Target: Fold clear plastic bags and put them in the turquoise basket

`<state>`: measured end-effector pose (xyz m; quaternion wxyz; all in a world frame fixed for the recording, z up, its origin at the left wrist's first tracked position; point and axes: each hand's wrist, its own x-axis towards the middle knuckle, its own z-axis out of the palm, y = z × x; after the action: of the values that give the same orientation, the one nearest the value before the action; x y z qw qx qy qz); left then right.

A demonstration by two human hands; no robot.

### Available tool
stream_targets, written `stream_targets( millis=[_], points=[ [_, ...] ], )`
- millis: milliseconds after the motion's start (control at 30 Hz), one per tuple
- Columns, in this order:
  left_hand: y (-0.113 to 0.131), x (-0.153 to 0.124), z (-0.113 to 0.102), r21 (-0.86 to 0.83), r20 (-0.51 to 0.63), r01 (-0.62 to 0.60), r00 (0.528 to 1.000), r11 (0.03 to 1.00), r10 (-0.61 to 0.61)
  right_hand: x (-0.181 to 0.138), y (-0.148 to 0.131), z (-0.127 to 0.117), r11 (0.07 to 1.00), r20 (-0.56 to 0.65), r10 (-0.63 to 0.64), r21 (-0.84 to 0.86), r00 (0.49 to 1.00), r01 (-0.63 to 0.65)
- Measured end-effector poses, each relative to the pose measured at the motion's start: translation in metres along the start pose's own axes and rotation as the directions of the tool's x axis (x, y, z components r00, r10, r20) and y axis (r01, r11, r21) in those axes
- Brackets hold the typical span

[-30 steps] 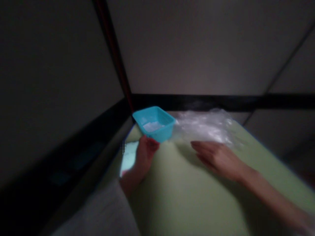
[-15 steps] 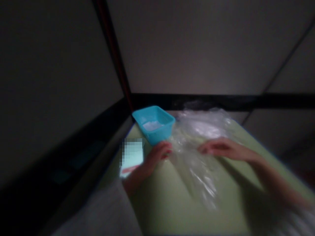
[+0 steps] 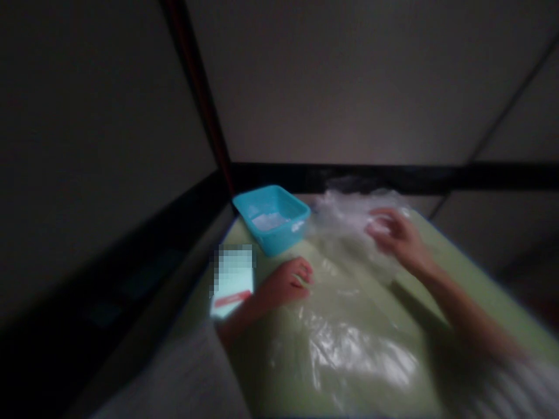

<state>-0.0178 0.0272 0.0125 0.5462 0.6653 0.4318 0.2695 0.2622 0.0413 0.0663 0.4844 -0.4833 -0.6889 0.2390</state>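
Note:
A large clear plastic bag [image 3: 362, 349] lies spread over the green tabletop towards me, light glinting off its creases. Closed fingers of my left hand [image 3: 294, 282] grip its upper left edge, just in front of the turquoise basket [image 3: 282, 238]. Further right, my right hand [image 3: 395, 235] is at the front of a crumpled heap of clear plastic [image 3: 345, 212]. Its thumb and fingers curl around some of the thin film; blur hides whether this belongs to the spread bag or the heap.
White material [image 3: 268, 221] lies inside the basket. To the left of my left wrist is a pale, lit phone-like rectangle [image 3: 233, 282] with a red strip, partly pixelated. Grey panels [image 3: 349, 87] with a dark rail [image 3: 271, 174] rise behind the green table [image 3: 257, 372].
The plastic bag, bunched between my hands before, is now spread wide towards me. My right hand has moved up and slightly right to the heap; my left has shifted slightly towards me.

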Motion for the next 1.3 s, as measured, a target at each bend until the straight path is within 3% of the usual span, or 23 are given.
stream_targets(
  millis=[33, 100, 133, 200, 333, 433, 533, 633, 667, 733, 833, 900, 967, 1033, 1200, 1300],
  points=[
    [0.001, 0.000, 0.000, 0.011, 0.015, -0.005, 1.000, 1.000, 0.004, 0.005, 0.006, -0.004, 0.997, -0.186, 0.011, 0.077, 0.983, 0.004],
    [0.001, 0.000, 0.000, 0.033, 0.040, -0.015, 0.999, 0.999, 0.014, 0.012, 0.021, -0.009, 0.995, -0.487, 0.063, 0.094, 0.871, -0.020],
    [0.001, 0.001, 0.000, 0.043, 0.046, -0.021, 0.999, 0.999, 0.019, 0.014, 0.030, -0.011, 0.995, -0.524, 0.080, 0.086, 0.848, -0.041],
    [0.001, 0.001, 0.000, 0.061, 0.045, -0.035, 0.998, 0.998, 0.032, 0.015, 0.046, -0.014, 0.994, -0.520, 0.108, 0.062, 0.847, -0.089],
    [-0.002, 0.001, -0.001, 0.080, 0.025, -0.058, 0.998, 0.995, 0.056, 0.011, 0.066, -0.016, 0.978, -0.420, 0.152, -0.066, 0.895, -0.197],
    [-0.003, 0.001, -0.001, 0.092, 0.014, -0.072, 0.997, 0.993, 0.071, 0.009, 0.069, -0.019, 0.935, -0.400, -0.021, -0.333, 0.916, -0.124],
    [-0.003, 0.000, -0.001, 0.159, -0.032, -0.091, 0.995, 0.983, 0.098, 0.006, 0.063, -0.021, 0.820, -0.321, -0.194, -0.572, 0.927, -0.027],
    [-0.002, -0.001, -0.001, 0.229, -0.090, -0.099, 0.988, 0.968, 0.122, -0.003, 0.047, -0.018, 0.806, -0.211, -0.254, -0.586, 0.944, 0.086],
    [-0.001, -0.001, -0.001, 0.235, -0.096, -0.102, 0.987, 0.967, 0.127, -0.008, 0.040, -0.015, 0.813, -0.130, -0.266, -0.562, 0.955, 0.150],
    [-0.002, -0.002, -0.001, 0.221, -0.078, -0.113, 0.988, 0.969, 0.133, -0.019, 0.025, -0.007, 0.818, 0.151, -0.277, -0.481, 0.949, 0.315],
    [-0.004, -0.003, 0.000, 0.169, -0.009, -0.121, 0.992, 0.978, 0.125, -0.037, 0.008, 0.012, 0.838, 0.528, -0.264, -0.289, 0.807, 0.463],
    [-0.005, -0.004, 0.001, 0.153, 0.033, -0.113, 0.993, 0.982, 0.110, -0.047, 0.004, 0.027, 0.836, 0.647, -0.285, -0.193, 0.707, 0.514],
    [-0.007, -0.004, 0.001, 0.157, 0.055, -0.106, 0.994, 0.982, 0.098, -0.055, 0.005, 0.038, 0.822, 0.727, -0.289, -0.144, 0.623, 0.550],
    [-0.007, -0.006, 0.000, 0.168, 0.049, -0.105, 0.994, 0.980, 0.098, -0.060, 0.010, 0.044, 0.823, 0.775, -0.228, -0.171, 0.590, 0.542],
    [-0.002, -0.010, -0.011, 0.216, -0.034, -0.087, 0.995, 0.973, 0.097, -0.060, 0.020, 0.033, 0.838, 0.804, -0.116, -0.236, 0.584, 0.492],
    [0.003, -0.012, -0.017, 0.309, -0.150, -0.074, 0.981, 0.948, 0.125, -0.056, 0.020, 0.022, 0.850, 0.810, -0.102, -0.231, 0.578, 0.474]
  ],
)
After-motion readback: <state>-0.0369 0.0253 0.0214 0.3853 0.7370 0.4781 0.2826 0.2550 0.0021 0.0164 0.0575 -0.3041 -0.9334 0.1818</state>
